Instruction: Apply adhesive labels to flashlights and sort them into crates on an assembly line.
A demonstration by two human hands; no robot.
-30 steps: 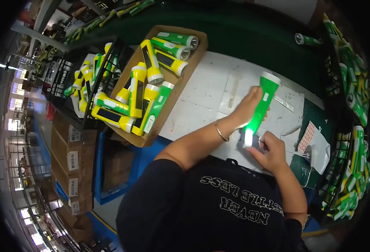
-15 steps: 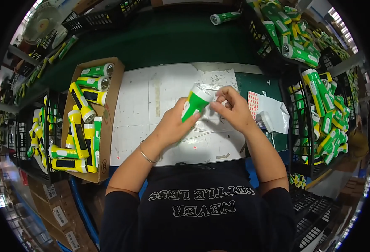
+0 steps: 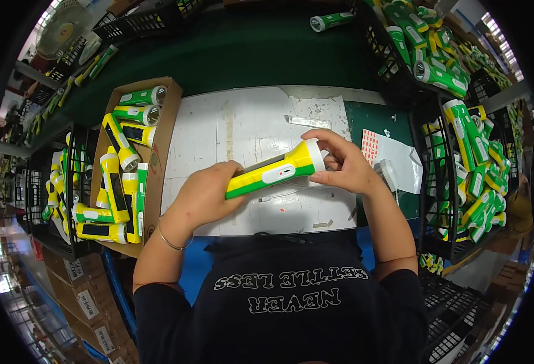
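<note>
A green and yellow flashlight [image 3: 277,170] lies across both hands above the white work surface [image 3: 206,130]. Its tail end is wrapped by my left hand [image 3: 209,191], while my right hand [image 3: 344,162] grips the white head from the right, thumb below and fingers over the top. A white oval panel with a small port faces me, and a dark strip runs along the upper side. Beneath the flashlight, a thin white cable [image 3: 273,198] lies on the surface, partly hidden. Beyond the head sits a flat clear-and-white strip [image 3: 308,121].
On the left stands a cardboard box [image 3: 166,142] of flashlights. Black crates [image 3: 427,182] heaped with flashlights line the right. A sheet of red stickers [image 3: 370,147] and a white corded device [image 3: 388,174] lie right of my hand. One flashlight [image 3: 332,22] rests on the green far surface.
The flashlight has turned from upright and tilted to nearly lengthwise across me, showing its yellow side. My left hand moved left to the tail; my right hand has closed on the head.
</note>
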